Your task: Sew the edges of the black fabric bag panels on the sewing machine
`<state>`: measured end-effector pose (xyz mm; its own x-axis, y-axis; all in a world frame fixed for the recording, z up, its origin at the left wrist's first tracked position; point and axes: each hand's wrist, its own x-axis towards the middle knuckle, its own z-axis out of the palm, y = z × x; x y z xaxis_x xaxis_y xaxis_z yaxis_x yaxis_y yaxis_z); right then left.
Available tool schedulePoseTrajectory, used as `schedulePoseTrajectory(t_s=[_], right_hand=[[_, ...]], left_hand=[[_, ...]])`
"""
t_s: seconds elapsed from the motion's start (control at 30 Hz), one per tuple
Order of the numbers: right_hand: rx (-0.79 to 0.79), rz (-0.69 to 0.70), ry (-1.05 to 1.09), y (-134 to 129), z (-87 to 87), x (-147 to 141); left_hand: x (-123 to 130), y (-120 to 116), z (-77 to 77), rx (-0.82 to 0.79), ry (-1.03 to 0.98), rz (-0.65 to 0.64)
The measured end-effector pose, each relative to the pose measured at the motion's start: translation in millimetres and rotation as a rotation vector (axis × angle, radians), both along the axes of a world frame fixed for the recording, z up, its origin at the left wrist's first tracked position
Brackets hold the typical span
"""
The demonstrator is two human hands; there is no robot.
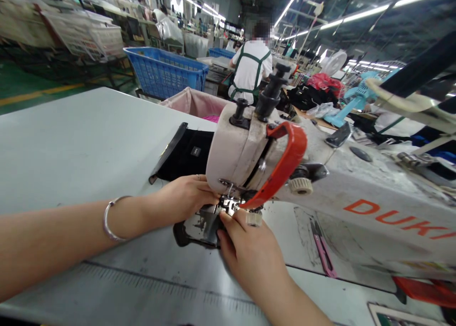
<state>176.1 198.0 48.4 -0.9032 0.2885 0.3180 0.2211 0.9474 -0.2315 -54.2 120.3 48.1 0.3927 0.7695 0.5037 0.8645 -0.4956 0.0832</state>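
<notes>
A black fabric piece (194, 152) with a small label lies on the table, running under the head of a white sewing machine (231, 145). My left hand (181, 197), with a ring and a bracelet, is closed on its near edge, fingertips left of the presser foot (230, 205). From the right, my right hand (252, 243) pinches the black material just in front of the foot; its thumb is lower than the forefinger. The needle area is partly hidden by my fingers and a red guard lever (285, 159).
Pink-handled thread snips (324, 250) lie on the machine bed at right. A ruler scale (160, 283) marks the table's front. Behind are a pink fabric-lined bin (192, 101), a blue basket (164, 71), a blue fan (356, 98) and a person in white (249, 71) seen from behind.
</notes>
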Motion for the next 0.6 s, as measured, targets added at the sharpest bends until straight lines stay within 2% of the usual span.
schedulePoseTrajectory(t_s=[0.3,0.47,0.6], right_hand=[[-0.035,0.017,0.023,0,-1.3,-2],[-0.054,0.027,0.149,7,4.1,4],[-0.102,0.01,0.186,13,6.6,7]], left_hand=[[1,-1,4.7,-0.003,0.007,0.039],[2,-4,1.9,-0.033,0.011,0.129],[13,-14,8.5,-0.058,0.018,0.238]])
